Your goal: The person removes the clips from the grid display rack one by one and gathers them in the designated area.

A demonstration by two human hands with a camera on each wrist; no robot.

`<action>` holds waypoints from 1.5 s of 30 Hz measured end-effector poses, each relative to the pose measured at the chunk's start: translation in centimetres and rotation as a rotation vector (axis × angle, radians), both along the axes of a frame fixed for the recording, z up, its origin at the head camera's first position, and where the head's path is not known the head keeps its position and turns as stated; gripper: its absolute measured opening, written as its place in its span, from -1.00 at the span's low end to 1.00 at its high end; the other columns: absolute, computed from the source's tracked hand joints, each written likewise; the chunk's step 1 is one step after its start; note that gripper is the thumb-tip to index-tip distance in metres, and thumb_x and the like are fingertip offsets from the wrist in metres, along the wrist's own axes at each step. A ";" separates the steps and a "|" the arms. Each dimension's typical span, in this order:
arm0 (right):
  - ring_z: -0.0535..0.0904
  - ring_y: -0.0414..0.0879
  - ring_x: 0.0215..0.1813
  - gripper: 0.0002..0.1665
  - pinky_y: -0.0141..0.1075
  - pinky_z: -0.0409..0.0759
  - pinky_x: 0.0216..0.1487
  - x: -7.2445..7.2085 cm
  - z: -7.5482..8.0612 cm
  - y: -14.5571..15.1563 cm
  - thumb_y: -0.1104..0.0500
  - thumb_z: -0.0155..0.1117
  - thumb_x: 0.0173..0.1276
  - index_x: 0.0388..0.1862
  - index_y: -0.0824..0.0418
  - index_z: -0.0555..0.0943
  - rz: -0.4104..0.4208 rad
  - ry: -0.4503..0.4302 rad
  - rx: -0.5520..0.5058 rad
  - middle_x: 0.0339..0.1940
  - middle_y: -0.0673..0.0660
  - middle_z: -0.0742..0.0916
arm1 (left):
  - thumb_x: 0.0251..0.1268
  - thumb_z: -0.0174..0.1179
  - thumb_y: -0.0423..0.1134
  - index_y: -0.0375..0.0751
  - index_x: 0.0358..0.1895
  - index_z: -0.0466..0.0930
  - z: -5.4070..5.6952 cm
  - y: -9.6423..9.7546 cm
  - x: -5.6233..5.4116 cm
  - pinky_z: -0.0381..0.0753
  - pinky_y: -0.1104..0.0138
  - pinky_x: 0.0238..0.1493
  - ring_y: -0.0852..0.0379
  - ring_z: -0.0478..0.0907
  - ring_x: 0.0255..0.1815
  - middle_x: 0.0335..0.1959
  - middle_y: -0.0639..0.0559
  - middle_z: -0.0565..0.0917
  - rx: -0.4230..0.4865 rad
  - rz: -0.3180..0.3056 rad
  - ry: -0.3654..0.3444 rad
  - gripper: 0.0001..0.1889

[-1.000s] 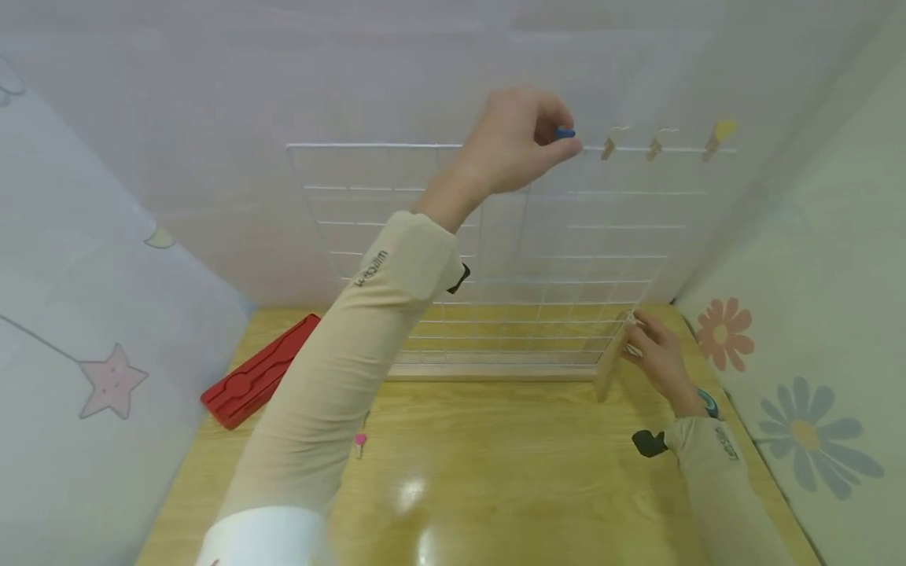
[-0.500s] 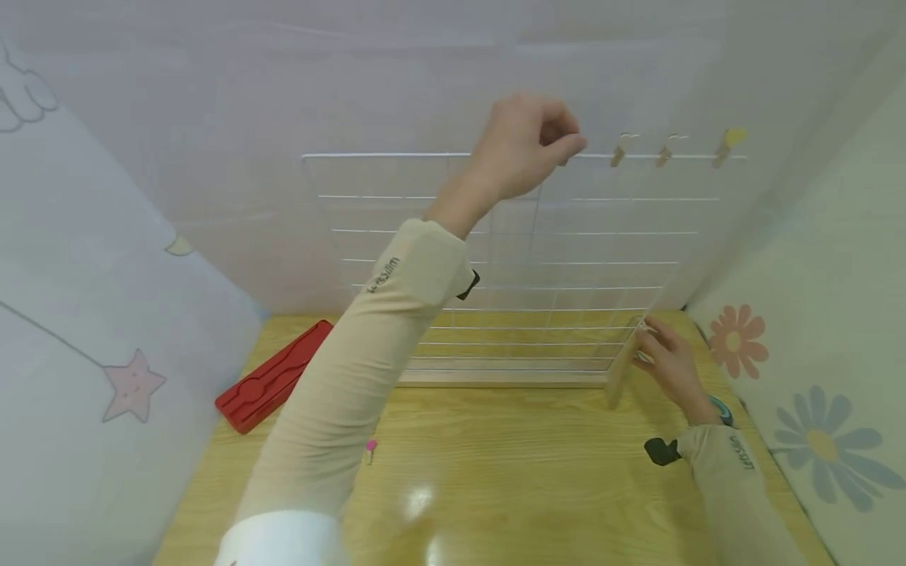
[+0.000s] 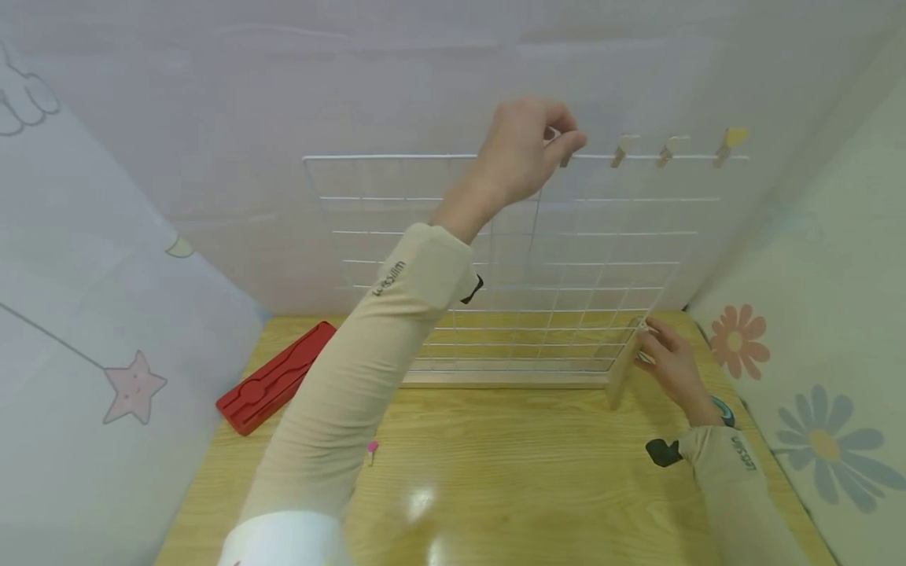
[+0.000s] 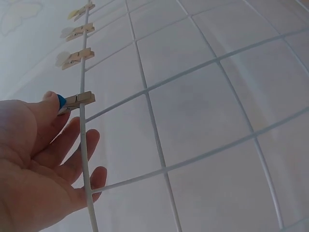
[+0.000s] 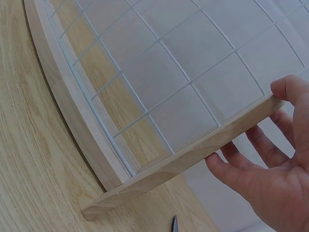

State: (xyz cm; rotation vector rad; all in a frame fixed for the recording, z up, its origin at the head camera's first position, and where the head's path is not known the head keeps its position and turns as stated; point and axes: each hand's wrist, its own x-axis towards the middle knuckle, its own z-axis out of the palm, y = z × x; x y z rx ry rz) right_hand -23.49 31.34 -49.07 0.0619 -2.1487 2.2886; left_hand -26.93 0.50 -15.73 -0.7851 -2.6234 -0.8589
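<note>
My left hand (image 3: 520,153) is at the top wire of a white wire grid (image 3: 389,157). In the left wrist view, its thumb and fingers pinch the blue end of a wooden clothespin (image 4: 79,99), whose other end straddles the wire. Farther along that wire sit two clothespins with whitish tops (image 3: 618,153) (image 3: 664,154) and one with a yellow top (image 3: 723,149). Down at the right, my right hand (image 5: 270,162) grips the upright wooden side piece (image 5: 188,157) of the grid's stand, thumb on one face and fingers on the other.
A red tray (image 3: 276,377) with moulded hollows lies at the left of the wooden table (image 3: 531,487). A small pink-topped clothespin (image 3: 371,450) lies near the left forearm. Light walls with printed flowers (image 3: 738,342) enclose the table at the back and sides.
The blue end, visible between the left fingertips a second ago, is now hidden in the head view, and the clothespin's wooden end shows at the wire. The right hand keeps its hold.
</note>
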 end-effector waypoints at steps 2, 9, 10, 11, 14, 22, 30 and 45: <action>0.61 -0.30 -0.07 -0.21 -0.39 0.61 -0.09 0.0 -0.1 0.0 0.14 0.09 0.48 0.52 0.34 -0.01 0.002 0.006 -0.011 -0.05 -0.10 0.57 | 0.45 0.07 -0.11 -0.13 -0.24 0.66 -0.1 0.1 0.0 0.37 0.49 -0.11 0.23 0.50 -0.28 -0.40 0.12 0.66 0.003 -0.008 0.013 -0.78; 0.62 -0.29 -0.07 -0.22 -0.38 0.62 -0.11 0.0 -0.2 -0.2 0.15 0.10 0.48 0.52 0.33 0.02 0.000 0.012 -0.019 -0.05 -0.10 0.59 | 0.45 0.06 -0.13 -0.14 -0.32 0.66 -0.5 0.1 -0.1 0.37 0.47 -0.12 0.22 0.43 -0.38 -0.46 0.11 0.64 0.029 -0.003 0.049 -0.75; 0.62 -0.29 -0.07 -0.22 -0.38 0.62 -0.11 0.0 -0.2 -0.2 0.15 0.10 0.48 0.52 0.34 0.01 0.003 0.011 -0.022 -0.05 -0.10 0.59 | 0.46 0.06 -0.13 -0.14 -0.32 0.66 -0.5 0.1 -0.2 0.37 0.48 -0.12 0.22 0.44 -0.38 -0.47 0.11 0.64 0.033 0.001 0.051 -0.75; 0.62 -0.29 -0.07 -0.22 -0.38 0.62 -0.11 0.0 -0.2 -0.2 0.15 0.10 0.48 0.52 0.34 0.02 0.004 0.012 -0.024 -0.05 -0.10 0.59 | 0.46 0.06 -0.13 -0.14 -0.32 0.66 -0.5 0.1 -0.1 0.38 0.48 -0.12 0.22 0.45 -0.38 -0.47 0.11 0.64 0.038 0.005 0.051 -0.75; 0.62 -0.29 -0.07 -0.22 -0.37 0.62 -0.11 0.1 -0.2 -0.3 0.16 0.10 0.48 0.52 0.34 0.01 0.009 0.013 -0.028 -0.05 -0.09 0.59 | 0.46 0.06 -0.13 -0.13 -0.32 0.66 -0.6 0.1 -0.1 0.39 0.48 -0.17 0.22 0.46 -0.42 -0.48 0.10 0.64 0.054 0.015 0.055 -0.75; 0.60 -0.30 -0.07 -0.20 -0.38 0.62 -0.11 0.3 0.1 -0.5 0.15 0.09 0.48 0.52 0.36 -0.03 0.013 0.009 -0.007 -0.07 -0.11 0.58 | 0.45 0.08 -0.15 -0.12 -0.28 0.68 -0.2 -0.1 -0.2 0.38 0.52 -0.10 0.26 0.55 -0.26 -0.38 0.12 0.70 0.122 0.028 0.055 -0.78; 0.61 -0.29 -0.07 -0.26 -0.38 0.61 -0.09 0.1 0.0 -0.4 0.17 0.08 0.49 0.52 0.30 0.04 0.012 0.017 -0.029 -0.07 -0.11 0.59 | 0.39 0.16 -0.17 -0.16 -0.21 0.67 0.8 -1.1 0.1 0.39 0.60 -0.04 0.31 0.61 -0.20 -0.36 0.11 0.71 0.289 -0.067 0.059 -0.84; 0.60 -0.32 -0.07 -0.21 -0.39 0.62 -0.11 -0.2 0.0 -0.1 0.16 0.08 0.49 0.53 0.34 -0.03 0.013 0.003 -0.022 -0.08 -0.15 0.58 | 0.31 0.22 -0.26 -0.25 -0.26 0.69 -1.1 -5.8 2.3 0.56 0.42 -0.19 0.18 0.61 -0.38 -0.41 0.02 0.70 0.472 -0.166 -0.026 -0.88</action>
